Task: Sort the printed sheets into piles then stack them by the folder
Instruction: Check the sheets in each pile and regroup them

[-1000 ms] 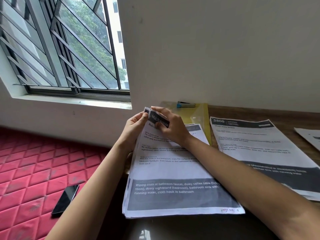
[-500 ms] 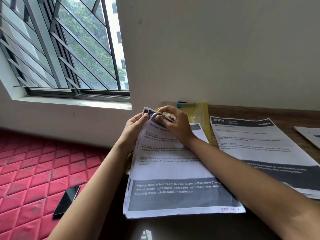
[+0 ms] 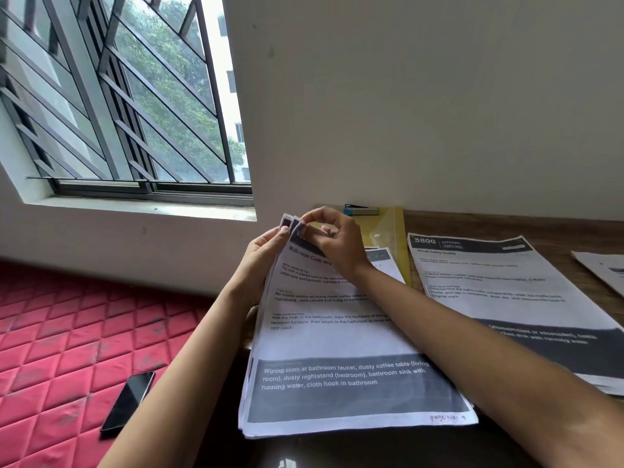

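Note:
A stack of printed sheets (image 3: 337, 342) headed "Multi-room Cloth Wiping" lies at the table's left edge. My left hand (image 3: 261, 261) holds its far left corner, lifted and fanned. My right hand (image 3: 332, 243) pinches the curled top corner of the upper sheet. A second pile (image 3: 499, 292) headed "3800 Kitchen" lies flat to the right. A yellow folder (image 3: 391, 231) lies against the wall behind the stack, partly covered by it.
A blue stapler (image 3: 361, 209) rests on the folder's far end. Another sheet (image 3: 604, 270) shows at the right edge. A black phone (image 3: 128, 401) lies on the red quilted mattress (image 3: 67, 349) left of the wooden table (image 3: 506, 224).
My right hand has curled the top sheet's far corner further back, hiding most of the dark header. The left hand stays on the corner.

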